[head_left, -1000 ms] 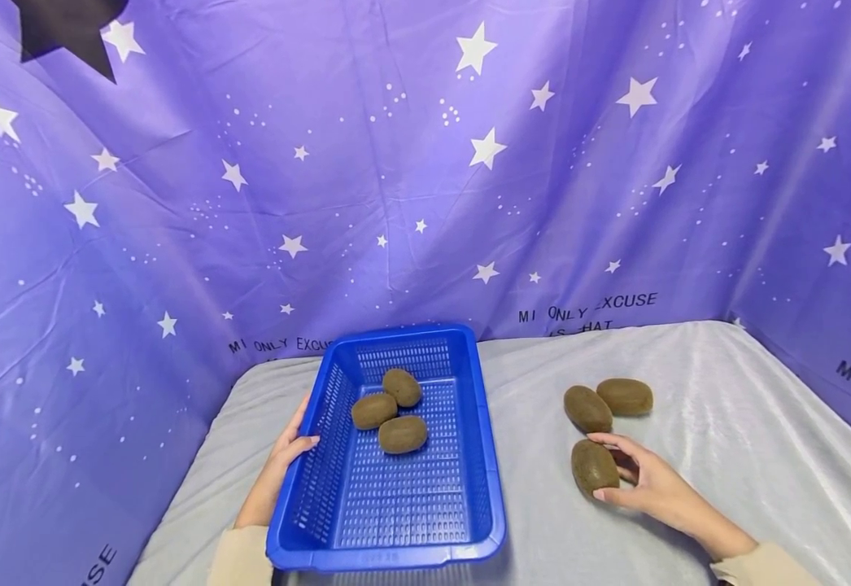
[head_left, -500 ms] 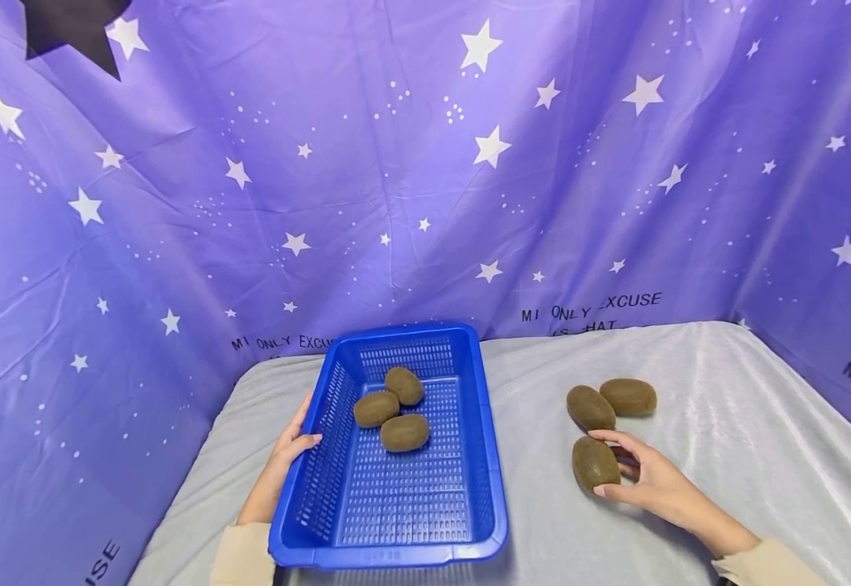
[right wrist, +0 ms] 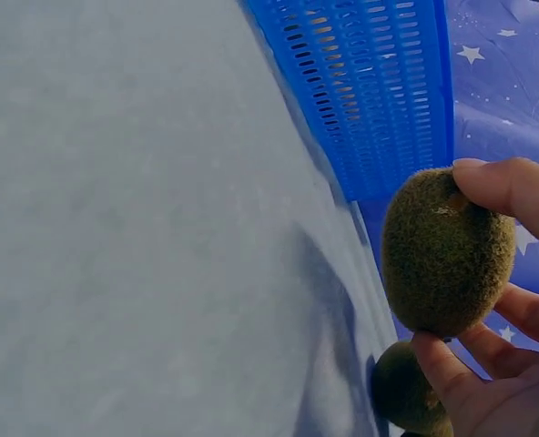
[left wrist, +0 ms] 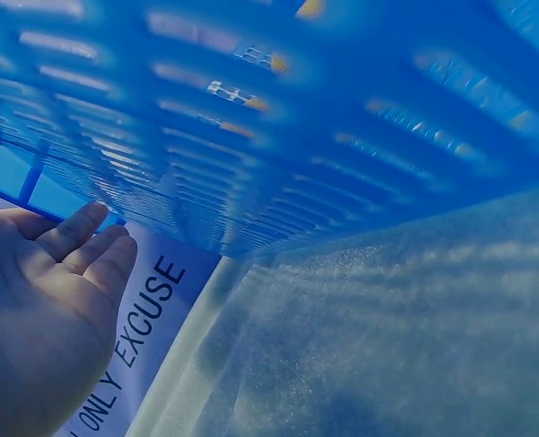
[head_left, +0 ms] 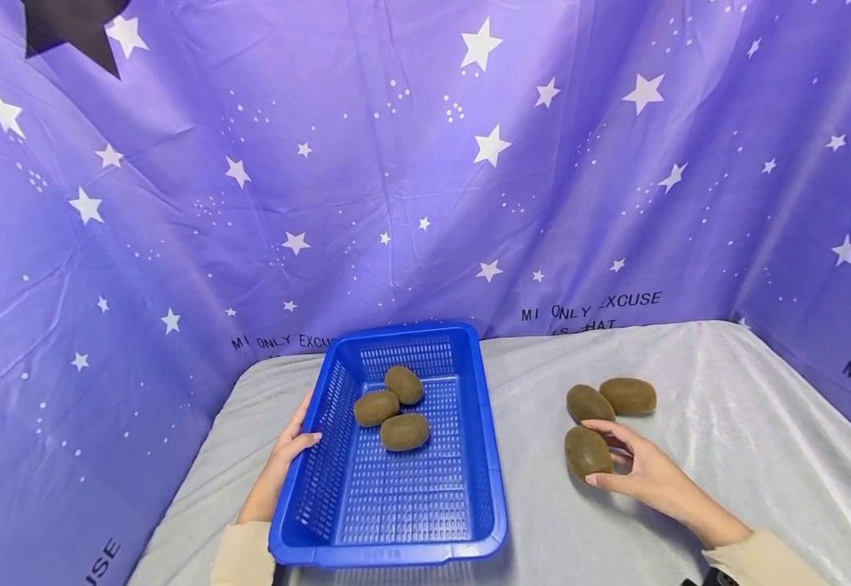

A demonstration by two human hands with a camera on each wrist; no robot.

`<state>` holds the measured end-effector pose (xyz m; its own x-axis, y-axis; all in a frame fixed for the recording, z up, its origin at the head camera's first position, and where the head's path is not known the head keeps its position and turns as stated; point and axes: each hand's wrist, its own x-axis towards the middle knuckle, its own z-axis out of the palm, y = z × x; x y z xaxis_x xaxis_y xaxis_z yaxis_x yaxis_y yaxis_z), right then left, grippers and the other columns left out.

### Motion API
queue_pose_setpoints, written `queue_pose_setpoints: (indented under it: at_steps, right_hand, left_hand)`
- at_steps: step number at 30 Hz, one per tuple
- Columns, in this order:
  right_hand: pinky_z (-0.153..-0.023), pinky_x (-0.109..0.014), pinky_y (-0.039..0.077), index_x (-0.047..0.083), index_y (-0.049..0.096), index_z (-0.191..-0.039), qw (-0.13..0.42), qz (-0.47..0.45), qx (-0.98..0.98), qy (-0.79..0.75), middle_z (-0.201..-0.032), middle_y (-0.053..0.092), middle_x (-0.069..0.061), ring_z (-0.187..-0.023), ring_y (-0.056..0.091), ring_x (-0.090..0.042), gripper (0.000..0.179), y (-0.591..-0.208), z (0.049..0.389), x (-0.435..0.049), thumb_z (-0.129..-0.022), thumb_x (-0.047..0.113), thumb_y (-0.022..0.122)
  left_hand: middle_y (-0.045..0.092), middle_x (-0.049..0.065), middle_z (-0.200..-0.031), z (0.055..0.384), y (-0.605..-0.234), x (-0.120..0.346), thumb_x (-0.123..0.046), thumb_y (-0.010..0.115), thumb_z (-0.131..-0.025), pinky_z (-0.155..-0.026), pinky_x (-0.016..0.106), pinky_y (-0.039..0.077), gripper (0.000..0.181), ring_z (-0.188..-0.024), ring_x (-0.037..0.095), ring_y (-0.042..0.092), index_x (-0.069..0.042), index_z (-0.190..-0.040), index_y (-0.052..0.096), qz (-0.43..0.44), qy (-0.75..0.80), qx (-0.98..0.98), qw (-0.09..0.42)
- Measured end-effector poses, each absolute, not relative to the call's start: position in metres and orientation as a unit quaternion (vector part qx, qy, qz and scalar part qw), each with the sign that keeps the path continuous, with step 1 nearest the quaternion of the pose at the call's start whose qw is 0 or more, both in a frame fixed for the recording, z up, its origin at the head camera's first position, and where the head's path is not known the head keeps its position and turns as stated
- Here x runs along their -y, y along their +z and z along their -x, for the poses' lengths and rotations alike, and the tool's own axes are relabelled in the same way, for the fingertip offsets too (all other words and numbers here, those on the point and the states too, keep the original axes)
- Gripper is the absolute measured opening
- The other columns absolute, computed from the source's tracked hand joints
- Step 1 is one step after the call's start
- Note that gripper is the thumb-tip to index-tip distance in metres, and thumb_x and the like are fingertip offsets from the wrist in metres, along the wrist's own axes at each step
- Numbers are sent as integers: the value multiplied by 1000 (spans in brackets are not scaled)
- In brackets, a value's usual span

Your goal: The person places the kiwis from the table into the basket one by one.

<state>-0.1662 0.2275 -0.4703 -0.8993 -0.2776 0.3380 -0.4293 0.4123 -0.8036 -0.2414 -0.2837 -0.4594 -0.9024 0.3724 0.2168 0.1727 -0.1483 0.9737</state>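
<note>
In the head view, my right hand pinches a brown fuzzy kiwi between thumb and fingertips. The right wrist view shows the same kiwi gripped at its two ends, with its shadow on the cloth. Two more kiwis lie just behind it, one nearer and one to its right. My left hand holds the left rim of a blue plastic basket, thumb over the rim and fingers along the outside. Inside the basket three kiwis sit close together.
A pale grey cloth covers the table. Behind and at both sides hangs a purple curtain printed with white stars and lettering. The basket's right wall stands between the right hand and the kiwis inside.
My right hand has moved slightly up and left in the head view, carrying the kiwi with it. My left hand and the basket stay in place.
</note>
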Motion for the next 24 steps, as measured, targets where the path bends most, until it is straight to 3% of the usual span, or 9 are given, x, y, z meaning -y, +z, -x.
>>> queue_pose_setpoints:
  at_steps: [7,15,24]
  right_hand:
    - [-84,-16,47,-4,47,-131,66,-211,836,502,-126,53,-19,-101,56,-1,64,-460,173,-219,-77,11,77]
    - [-87,-15,44,2,48,-132,65,-199,845,492,-126,55,-13,-102,57,-4,63,-449,178,-207,-78,16,76]
    - [-88,-15,43,3,49,-132,72,-216,833,504,-123,55,-15,-102,58,-8,62,-438,185,-192,-78,15,76]
  left_hand:
    - [-6,34,-149,241,-458,283,7,36,-87,-91,21,44,75,-115,-3,45,-2,-149,-5,-198,721,-662,62]
    - [-7,38,-147,243,-460,283,8,36,-86,-91,20,44,75,-116,-2,46,0,-148,-6,-213,726,-651,60]
    - [-7,36,-148,242,-462,285,7,35,-86,-92,21,44,76,-117,-1,46,-1,-148,-8,-211,730,-647,67]
